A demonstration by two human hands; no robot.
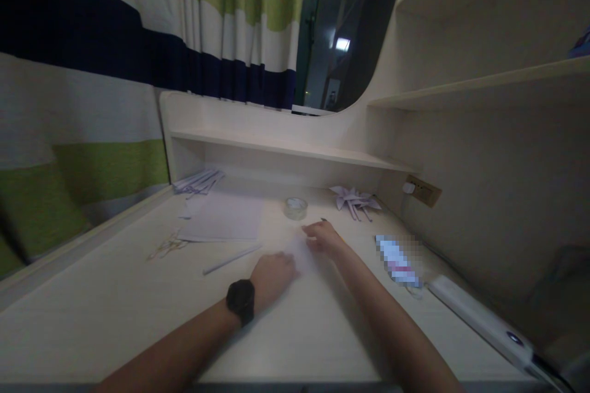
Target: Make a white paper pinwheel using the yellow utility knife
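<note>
Hands press flat on a small white paper [302, 253] lying mid-desk [115, 313]: left hand [271, 276] at its near edge, right hand [322, 238] at its far edge, fingers loose, gripping nothing. Tape roll [295, 207] sits just beyond.

Curtain [92, 73] striped navy, white and lime green; cream desk [115, 313]; black watch [241, 301]; white paper [224, 218].

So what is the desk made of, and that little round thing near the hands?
The desk looks like pale laminated wood: faint grain lines, smooth matte top. The small round roll seems to be clear plastic tape, see-through and glossy, though it is too small to be sure.
</note>
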